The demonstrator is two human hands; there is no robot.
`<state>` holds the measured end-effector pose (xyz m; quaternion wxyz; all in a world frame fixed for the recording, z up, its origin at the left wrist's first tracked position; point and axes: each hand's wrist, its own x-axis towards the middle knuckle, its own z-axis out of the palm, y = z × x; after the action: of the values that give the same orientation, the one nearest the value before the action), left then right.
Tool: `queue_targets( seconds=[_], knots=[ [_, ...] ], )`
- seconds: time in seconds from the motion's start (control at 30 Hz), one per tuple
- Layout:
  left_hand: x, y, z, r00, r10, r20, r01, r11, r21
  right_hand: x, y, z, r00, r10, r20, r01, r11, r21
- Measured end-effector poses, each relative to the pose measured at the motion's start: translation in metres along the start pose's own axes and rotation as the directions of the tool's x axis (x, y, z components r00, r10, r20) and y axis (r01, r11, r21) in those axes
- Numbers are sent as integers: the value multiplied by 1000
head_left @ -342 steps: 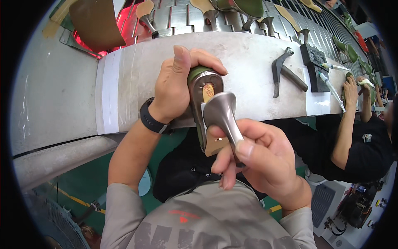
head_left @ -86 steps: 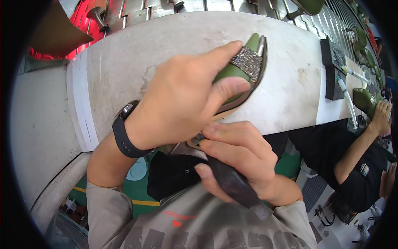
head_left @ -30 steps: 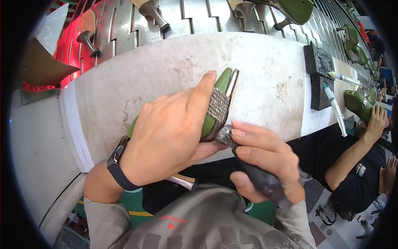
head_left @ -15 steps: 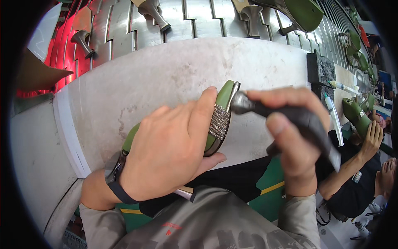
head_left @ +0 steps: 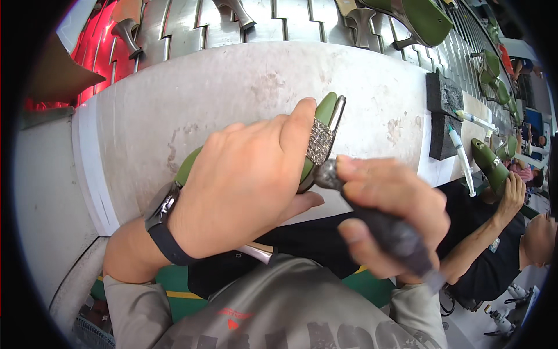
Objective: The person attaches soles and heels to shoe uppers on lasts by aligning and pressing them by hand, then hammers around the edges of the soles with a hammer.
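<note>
My left hand (head_left: 244,168), with a dark band on its wrist, is wrapped over a green high-heeled shoe (head_left: 326,108) and holds it on its side. A glittering stone-covered strap (head_left: 320,142) crosses the front of the shoe, and its shiny heel (head_left: 256,252) sticks out below my wrist. Much of the shoe's middle is hidden under the hand. My right hand (head_left: 401,203) is closed around a dark hammer (head_left: 386,232), blurred by motion. The hammer's rounded metal face is at the sole edge, just below the strap; whether it touches cannot be made out.
A pale worktop (head_left: 232,81) lies beneath the shoe. Beyond it, a metal slat conveyor (head_left: 296,26) carries several heeled shoes (head_left: 421,23). To the right are a black block (head_left: 443,116) and two syringes (head_left: 462,160). A co-worker's hand (head_left: 510,200) holds another green shoe (head_left: 488,166).
My right hand has brought the hammer down along the sole edge, from near the toe to below the strap. The held shoe sits slightly higher in view. Shoes on the conveyor's left have shifted right.
</note>
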<state>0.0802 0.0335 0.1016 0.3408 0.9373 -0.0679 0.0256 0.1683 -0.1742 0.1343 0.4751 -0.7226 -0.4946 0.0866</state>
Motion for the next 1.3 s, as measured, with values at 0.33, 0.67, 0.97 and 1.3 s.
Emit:
queue_targets(
  seconds=[0.33, 0.67, 0.97, 1.3],
  knots=[
    [-1, 7, -4, 999, -44, 14, 44, 998, 41, -14, 10, 3, 892, 414, -179, -300, 840, 451],
    [-3, 21, -48, 856, 199, -478, -172, 980, 99, 5, 71, -1, 717, 680, -154, -414, 593, 691],
    [-35, 74, -50, 860, 244, -448, -356, 916, -185, -43, -75, -12, 931, -23, -365, 140, 944, 298],
    [-43, 84, -22, 771, 293, -565, -387, 921, -51, -32, -138, -19, 972, 167, -165, -96, 923, 372]
  ],
)
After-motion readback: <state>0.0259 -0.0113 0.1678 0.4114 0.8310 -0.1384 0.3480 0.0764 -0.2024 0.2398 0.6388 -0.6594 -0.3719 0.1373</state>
